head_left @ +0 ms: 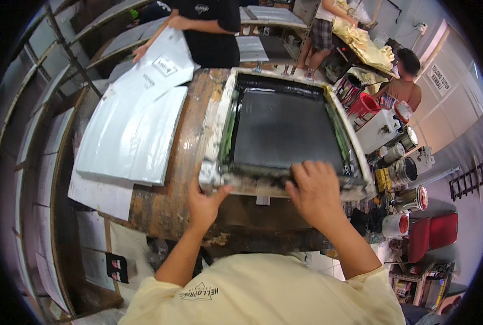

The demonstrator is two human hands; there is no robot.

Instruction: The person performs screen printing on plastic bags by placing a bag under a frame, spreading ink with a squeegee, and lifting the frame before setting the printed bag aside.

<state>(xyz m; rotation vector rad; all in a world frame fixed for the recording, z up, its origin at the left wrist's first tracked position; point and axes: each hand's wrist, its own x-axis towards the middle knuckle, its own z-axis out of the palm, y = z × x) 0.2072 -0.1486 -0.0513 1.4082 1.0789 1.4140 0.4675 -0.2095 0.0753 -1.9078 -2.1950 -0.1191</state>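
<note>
a: left hand (pixel 204 201) clamped on near-left corner of printing screen frame (pixel 219 130); right hand (pixel 314 190) closed on squeegee (pixel 284 176) at near edge.

b: frame flat on stained table (pixel 168 206); silver bags (pixel 130 135) just left, paint cans (pixel 403 170) crowding right.

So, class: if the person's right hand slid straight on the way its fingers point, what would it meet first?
The right hand grips the near rail of the screen-printing frame, fingers pointing away. Straight on it would likely meet the dark mesh first, though depth is unclear.
</note>
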